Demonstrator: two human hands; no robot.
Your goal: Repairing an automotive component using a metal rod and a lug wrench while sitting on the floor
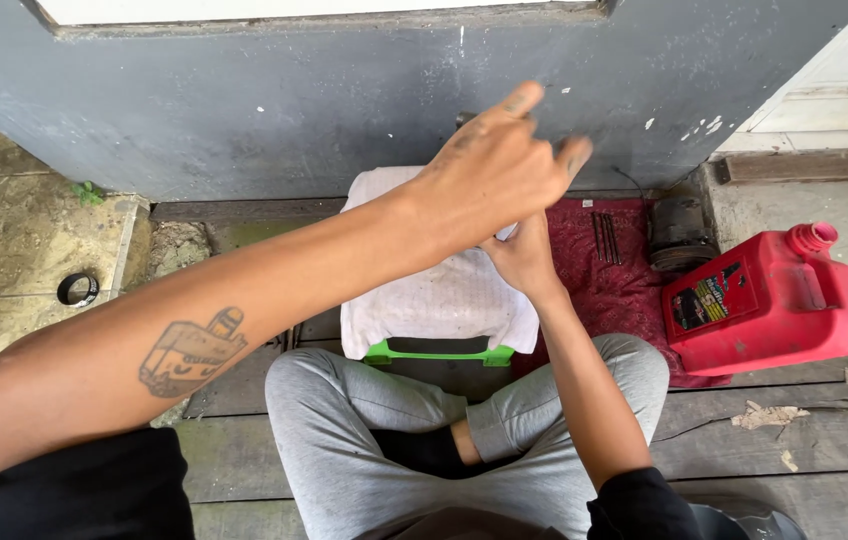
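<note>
Sitting cross-legged on grey wooden floorboards, the person raises the left hand above a white cloth, its fingers spread loosely and gripping nothing. Below it, the right hand rests on the cloth's right side; whether those fingers pinch the fabric I cannot tell. The cloth covers a green stool. Right of it lies a red mat, then a red jerrycan.

Black short sleeves, grey sweatpants, tattooed left forearm
</note>
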